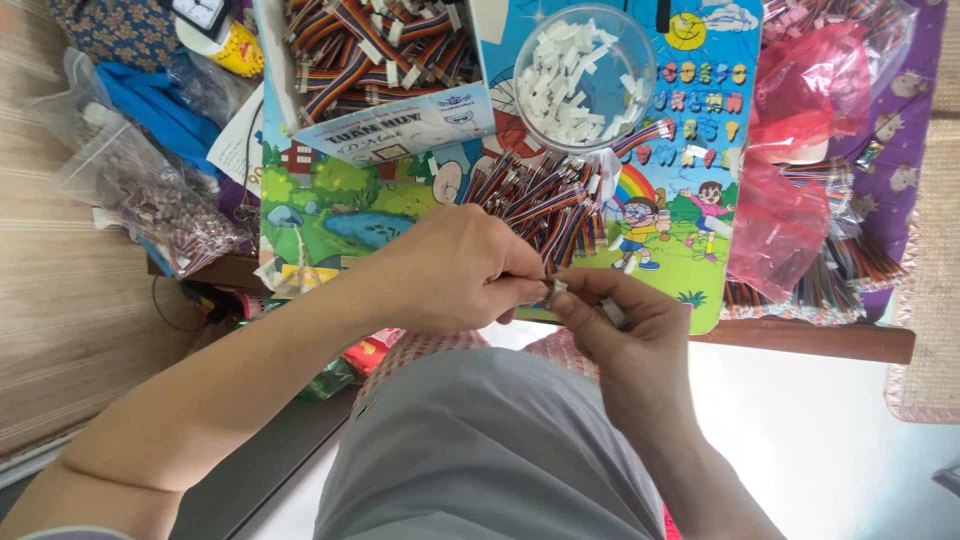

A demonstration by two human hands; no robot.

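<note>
Colourful cartoon mat covers the table [800,340] below me. At its near edge my hands meet: left hand [455,270] pinched shut on the end of a striped ribbon cable [556,240], right hand [625,325] closed around a small white connector [558,288] pressed against that end. Just beyond lies a loose pile of cables [530,195]. Farther off, a clear bowl of white connectors [585,75], a box of cables [370,50], red bags [790,150] to the right.
</note>
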